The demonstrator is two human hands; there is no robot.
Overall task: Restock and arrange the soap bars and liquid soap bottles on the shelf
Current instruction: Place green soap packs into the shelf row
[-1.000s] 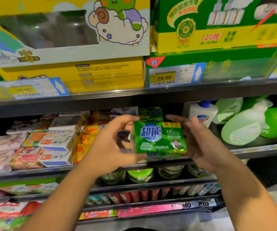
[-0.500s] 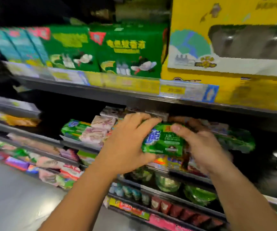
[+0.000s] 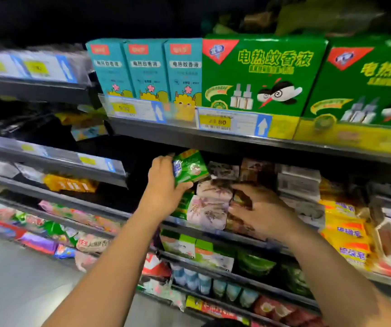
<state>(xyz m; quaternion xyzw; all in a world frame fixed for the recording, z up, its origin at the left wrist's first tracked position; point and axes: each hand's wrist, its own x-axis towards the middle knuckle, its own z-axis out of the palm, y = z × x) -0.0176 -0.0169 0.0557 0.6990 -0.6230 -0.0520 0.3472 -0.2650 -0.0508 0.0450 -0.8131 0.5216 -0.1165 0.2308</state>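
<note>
My left hand (image 3: 164,185) grips a green soap pack (image 3: 189,166) by its left end and holds it tilted, just above the soap shelf (image 3: 213,228) and under the shelf above. My right hand (image 3: 258,208) rests with spread fingers on a brown-wrapped soap pack (image 3: 241,199), beside a stack of pale lilac soap packs (image 3: 211,204). More green soap packs (image 3: 185,206) lie under my left hand. No liquid soap bottles are plainly in view.
White soap boxes (image 3: 298,182) and yellow soap packs (image 3: 345,227) fill the shelf to the right. Teal boxes (image 3: 145,69) and green mosquito-liquid boxes (image 3: 260,74) stand on the upper shelf, with a price tag (image 3: 215,122) on its edge. Lower shelves hold mixed packs; grey floor (image 3: 13,279) lies left.
The view swung left along the shelf. My right hand let go of the green pack and came down on the brown pack. My left hand now holds the green pack alone, tilted higher.
</note>
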